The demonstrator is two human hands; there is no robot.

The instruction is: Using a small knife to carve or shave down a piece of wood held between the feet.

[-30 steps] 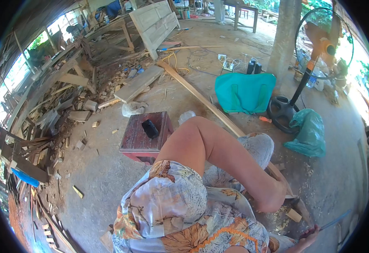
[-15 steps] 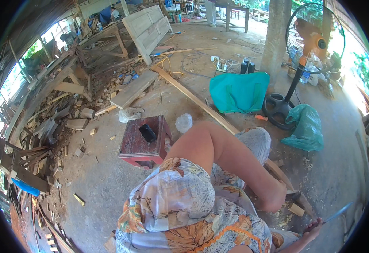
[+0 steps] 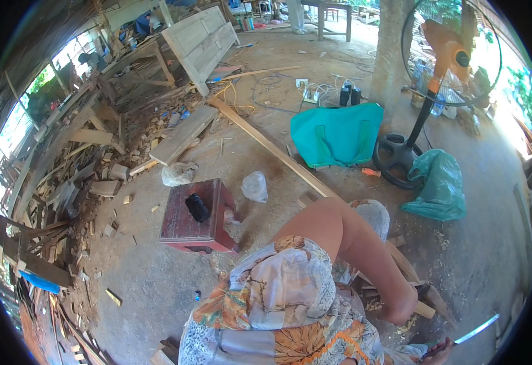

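Note:
My right hand point(image 3: 437, 351) is closed on the dark handle of a knife point(image 3: 476, 328) with a long, narrow silver blade, at the lower right. My bare bent leg point(image 3: 363, 255) lies across the lower middle, over patterned cloth point(image 3: 284, 286). Beside the foot are pieces of wood point(image 3: 424, 308) and pale shavings. Left of the knee stands a dark red wooden stool point(image 3: 180, 228) with a black phone-like object point(image 3: 198, 208) on top. My left hand is not in view.
A long plank point(image 3: 266, 145), teal bag point(image 3: 339, 134), standing fan point(image 3: 413, 149), green plastic bag point(image 3: 436, 194) and power cords lie or stand ahead. Scrap wood point(image 3: 65, 182) heaps along the left. A panel door point(image 3: 199, 45) leans behind; a person's pale-trousered legs point(image 3: 296, 18) show near a table point(image 3: 333, 9).
My right hand and knife have moved lower in the picture. My bent knee sits lower and further right, revealing more of the stool, as the view has shifted slightly.

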